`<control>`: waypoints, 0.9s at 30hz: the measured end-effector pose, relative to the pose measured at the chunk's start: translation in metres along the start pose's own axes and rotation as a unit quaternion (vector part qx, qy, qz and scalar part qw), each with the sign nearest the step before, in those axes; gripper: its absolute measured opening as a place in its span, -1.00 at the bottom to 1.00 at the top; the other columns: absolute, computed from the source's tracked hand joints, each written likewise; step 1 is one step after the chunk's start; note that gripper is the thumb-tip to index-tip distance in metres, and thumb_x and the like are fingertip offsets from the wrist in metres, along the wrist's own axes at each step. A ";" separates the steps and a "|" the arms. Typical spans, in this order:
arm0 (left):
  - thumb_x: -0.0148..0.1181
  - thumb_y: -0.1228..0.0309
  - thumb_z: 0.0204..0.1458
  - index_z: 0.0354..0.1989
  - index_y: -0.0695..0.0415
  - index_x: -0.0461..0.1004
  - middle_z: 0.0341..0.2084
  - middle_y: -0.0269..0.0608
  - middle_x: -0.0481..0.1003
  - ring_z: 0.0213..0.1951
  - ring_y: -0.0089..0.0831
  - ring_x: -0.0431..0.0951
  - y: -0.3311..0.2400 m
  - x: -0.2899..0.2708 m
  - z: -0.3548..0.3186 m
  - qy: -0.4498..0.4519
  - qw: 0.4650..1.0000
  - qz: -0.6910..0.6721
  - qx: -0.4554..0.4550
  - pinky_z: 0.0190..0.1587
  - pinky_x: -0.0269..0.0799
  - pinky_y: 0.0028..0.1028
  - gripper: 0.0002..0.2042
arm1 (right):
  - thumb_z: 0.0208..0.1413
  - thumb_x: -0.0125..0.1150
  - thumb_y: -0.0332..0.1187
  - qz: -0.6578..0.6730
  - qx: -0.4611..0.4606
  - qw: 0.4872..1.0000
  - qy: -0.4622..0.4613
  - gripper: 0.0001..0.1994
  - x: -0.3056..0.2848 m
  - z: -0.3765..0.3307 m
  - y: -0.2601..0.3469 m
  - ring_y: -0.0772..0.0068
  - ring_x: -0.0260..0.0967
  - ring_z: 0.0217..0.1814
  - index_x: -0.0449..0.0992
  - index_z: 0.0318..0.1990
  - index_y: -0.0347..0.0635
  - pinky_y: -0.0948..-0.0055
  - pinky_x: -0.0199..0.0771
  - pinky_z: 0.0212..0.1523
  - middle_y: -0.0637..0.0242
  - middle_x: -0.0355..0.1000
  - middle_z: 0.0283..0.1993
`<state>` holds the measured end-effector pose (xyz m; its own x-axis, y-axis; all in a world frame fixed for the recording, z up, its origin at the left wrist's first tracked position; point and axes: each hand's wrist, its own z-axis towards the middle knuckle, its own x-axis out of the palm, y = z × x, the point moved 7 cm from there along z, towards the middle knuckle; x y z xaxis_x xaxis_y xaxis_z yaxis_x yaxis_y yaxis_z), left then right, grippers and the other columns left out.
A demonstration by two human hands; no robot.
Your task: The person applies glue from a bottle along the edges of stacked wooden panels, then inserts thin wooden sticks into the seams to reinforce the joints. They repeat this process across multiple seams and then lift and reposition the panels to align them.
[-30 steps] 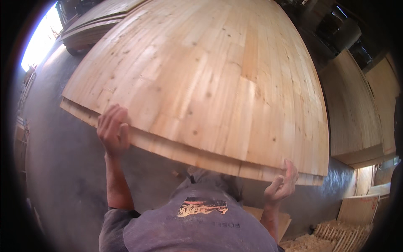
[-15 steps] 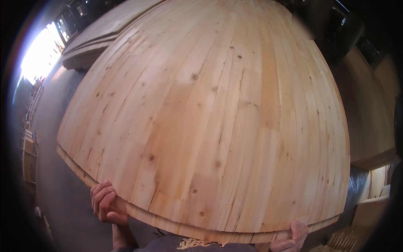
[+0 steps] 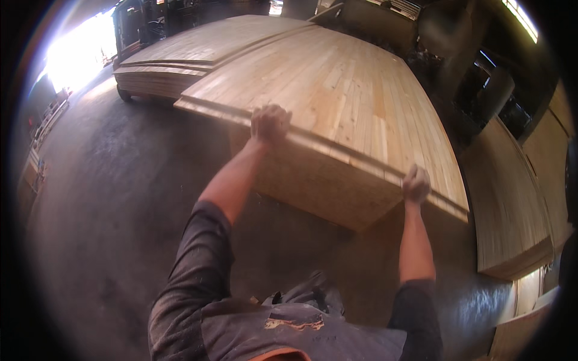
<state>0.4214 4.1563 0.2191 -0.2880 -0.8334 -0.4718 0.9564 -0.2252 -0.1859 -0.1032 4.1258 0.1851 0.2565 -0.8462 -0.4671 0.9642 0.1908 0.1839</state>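
Note:
A large pale wooden panel (image 3: 355, 78), made of many knotty strips glued side by side, stretches away in front of me. At its near edge my left hand (image 3: 270, 124) is closed on the rim, left of the middle. Farther right along the same edge, my right hand (image 3: 416, 184) also grips it, near the right corner. Both arms reach forward. A second board edge shows just beneath the top panel. Below that stands a boxlike wooden block or stack (image 3: 319, 183), its near face partly in shadow. My fingertips are blurred and partly hidden.
Another stack of wide panels (image 3: 162, 71) stands at the far left, close against this one. On the right is a tall stack of boards (image 3: 512, 204). Grey concrete floor (image 3: 108, 222) spreads to the left and around me. Dark equipment lines the back right.
The panel's near edge has moved forward and down, away from my body. My arms have gone from bent close to stretched out, both hands still on the edge. The block underneath now shows.

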 end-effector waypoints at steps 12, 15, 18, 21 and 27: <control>0.18 0.38 0.27 -0.52 0.05 0.47 -0.59 -0.22 0.47 -0.48 -0.12 0.57 0.008 0.029 0.009 -0.060 0.992 0.018 0.112 -0.38 0.41 -0.12 -0.75 | 0.49 0.14 -0.20 -0.030 -0.002 1.000 -0.003 -0.55 0.019 0.022 -0.004 -0.14 0.61 -0.32 0.63 -0.50 -0.17 0.02 0.58 -0.24 0.05 0.63 -0.40; 0.21 0.33 0.28 -0.55 0.09 0.49 -0.59 -0.16 0.50 -0.50 -0.05 0.56 0.011 0.059 0.026 -0.084 0.991 0.022 0.106 -0.35 0.44 -0.10 -0.70 | 0.52 0.09 -0.06 0.016 0.028 0.999 0.032 -0.48 0.046 0.038 -0.010 -0.15 0.66 -0.26 0.70 -0.45 -0.21 -0.03 0.62 -0.16 0.00 0.68 -0.32; 0.22 0.25 0.33 -0.57 0.15 0.50 -0.55 -0.10 0.57 -0.47 0.05 0.59 0.024 0.075 0.023 -0.100 0.993 0.002 0.061 -0.28 0.49 -0.06 -0.61 | 0.52 0.09 0.02 -0.001 0.026 0.999 0.023 -0.44 0.058 0.041 -0.015 -0.18 0.68 -0.20 0.76 -0.40 -0.19 -0.09 0.65 -0.09 -0.03 0.72 -0.21; 0.22 0.14 0.39 -0.55 0.19 0.54 -0.46 -0.05 0.64 -0.39 0.14 0.64 0.039 0.093 0.018 -0.011 0.999 -0.026 -0.033 -0.21 0.53 -0.01 -0.54 | 0.52 0.10 0.06 -0.022 0.076 0.994 0.080 -0.42 0.067 0.033 -0.031 -0.22 0.69 -0.14 0.77 -0.39 -0.21 -0.11 0.66 -0.07 -0.05 0.72 -0.18; 0.22 0.16 0.37 -0.53 0.16 0.57 -0.45 -0.09 0.64 -0.37 0.07 0.65 0.024 0.080 0.015 -0.039 0.999 -0.031 -0.022 -0.21 0.55 -0.05 -0.58 | 0.53 0.11 0.07 0.013 0.038 0.996 0.076 -0.45 0.055 0.022 -0.031 -0.20 0.69 -0.12 0.77 -0.33 -0.18 -0.09 0.67 -0.05 -0.03 0.72 -0.13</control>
<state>0.4220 4.0766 0.1896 -0.3409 -0.8555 -0.3897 0.9330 -0.2573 -0.2515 -0.1206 4.0627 0.1724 0.2938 -0.7551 -0.5860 0.9509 0.1686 0.2596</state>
